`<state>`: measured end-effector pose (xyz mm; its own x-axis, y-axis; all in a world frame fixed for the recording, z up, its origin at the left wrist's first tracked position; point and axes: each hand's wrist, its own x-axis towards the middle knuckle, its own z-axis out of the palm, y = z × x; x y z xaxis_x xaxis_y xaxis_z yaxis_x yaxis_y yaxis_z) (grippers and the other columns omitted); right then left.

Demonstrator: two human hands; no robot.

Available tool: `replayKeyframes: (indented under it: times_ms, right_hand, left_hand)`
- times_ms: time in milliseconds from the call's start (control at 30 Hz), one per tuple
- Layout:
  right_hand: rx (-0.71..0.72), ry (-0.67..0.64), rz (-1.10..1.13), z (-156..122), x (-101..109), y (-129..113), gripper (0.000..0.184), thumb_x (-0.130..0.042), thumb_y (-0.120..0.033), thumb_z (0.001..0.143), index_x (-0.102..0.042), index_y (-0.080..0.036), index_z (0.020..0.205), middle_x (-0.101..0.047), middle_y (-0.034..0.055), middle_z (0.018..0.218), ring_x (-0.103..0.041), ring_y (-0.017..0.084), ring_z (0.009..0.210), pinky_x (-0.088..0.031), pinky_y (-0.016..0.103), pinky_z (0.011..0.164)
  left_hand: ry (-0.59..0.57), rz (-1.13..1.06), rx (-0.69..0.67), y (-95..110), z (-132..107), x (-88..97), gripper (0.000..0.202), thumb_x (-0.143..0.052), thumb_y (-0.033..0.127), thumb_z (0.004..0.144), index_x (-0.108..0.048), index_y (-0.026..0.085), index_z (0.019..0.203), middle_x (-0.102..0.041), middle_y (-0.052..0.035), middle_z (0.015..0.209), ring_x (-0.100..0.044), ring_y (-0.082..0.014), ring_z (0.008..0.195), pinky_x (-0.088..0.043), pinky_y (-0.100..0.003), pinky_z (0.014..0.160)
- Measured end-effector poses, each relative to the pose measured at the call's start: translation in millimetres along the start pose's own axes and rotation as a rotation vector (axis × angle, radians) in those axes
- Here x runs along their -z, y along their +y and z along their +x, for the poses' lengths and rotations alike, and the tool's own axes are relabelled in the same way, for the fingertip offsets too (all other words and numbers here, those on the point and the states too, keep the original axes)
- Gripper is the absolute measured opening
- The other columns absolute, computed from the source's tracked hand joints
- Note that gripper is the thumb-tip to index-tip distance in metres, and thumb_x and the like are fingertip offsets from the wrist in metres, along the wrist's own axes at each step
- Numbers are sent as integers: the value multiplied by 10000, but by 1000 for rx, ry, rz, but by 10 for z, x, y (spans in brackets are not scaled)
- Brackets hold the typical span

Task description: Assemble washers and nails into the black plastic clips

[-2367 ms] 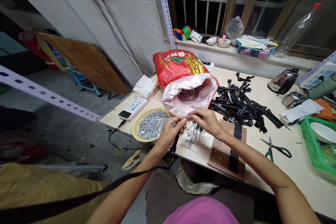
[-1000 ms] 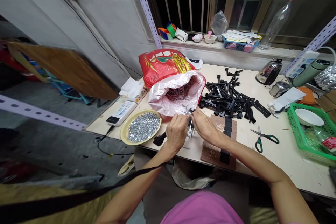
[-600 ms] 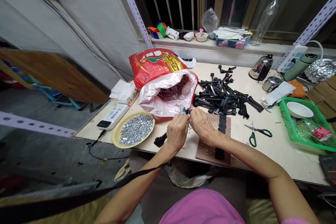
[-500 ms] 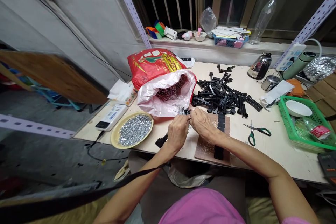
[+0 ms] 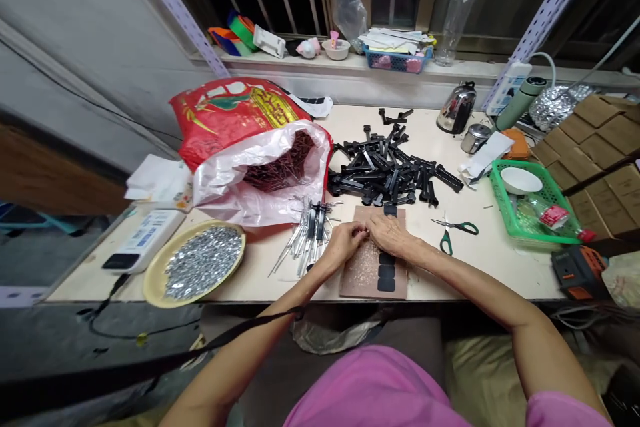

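My left hand and my right hand meet knuckle to knuckle over a brown speckled board at the table's front edge. Both have their fingers curled in a pinch where they touch; what they pinch is hidden. Several black pads lie in a column on the board. Just left of my left hand lies a loose bundle of long metal screws with black parts. A pile of black plastic parts lies beyond the board.
A red sack with a white plastic liner holds dark screws. A yellow plate of small nuts and a white device sit at the left. Green scissors, a green basket, a kettle and an orange tool are to the right.
The bundle of screws has left my hands and now lies on the table. Both hands came down onto the brown board. My view swung to the right.
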<state>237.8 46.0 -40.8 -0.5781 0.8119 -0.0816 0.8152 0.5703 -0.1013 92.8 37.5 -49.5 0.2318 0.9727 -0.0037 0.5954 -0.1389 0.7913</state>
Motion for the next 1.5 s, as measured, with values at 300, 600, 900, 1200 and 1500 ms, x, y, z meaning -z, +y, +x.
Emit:
replayKeyframes:
  times_ms: [300,600,900,1200,1500]
  right_hand:
    - [-19,-72,-32,-207,-4,99,214,-432,-68,912,-622,-141,978,-617,97,984,-573,193,926,-425,308,809]
    - [-75,37,66,-234,-40,222,200,-447,-186,949,-637,-174,1008,-597,47,930,-525,149,825,-386,239,691]
    - [-78,41,82,-80,-43,162,177,-448,-121,901,-621,-152,900,-612,86,940,-543,178,846,-432,278,722]
    - [-203,407,963,-106,-78,69,24,-540,-152,728,-538,-175,736,-569,-27,697,-538,106,627,-442,222,599]
    - [-255,591,1330,-166,61,-106,107,-610,-269,709,-543,-194,746,-609,-28,708,-603,104,659,-497,233,650]
  left_hand:
    - [-75,163,-80,-163,-59,-102,257,-511,167,725,-758,211,779,-724,-61,751,-656,-219,740,-491,-307,719]
    - [-85,-318,158,-207,-147,10,102,-627,218,646,-714,184,687,-543,29,471,-490,-132,449,-383,-236,469]
    - [-204,-860,524,-23,-252,21,388,-816,389,505,-642,116,718,-455,77,397,-352,-46,351,-237,-181,380]
    - [-182,-1056,454,-1,-239,29,529,-866,421,455,-713,77,827,-481,60,430,-377,-38,400,-244,-176,398]
    - [-107,-1023,348,137,-263,91,568,-844,492,457,-744,104,860,-479,59,434,-384,-47,422,-262,-185,410]
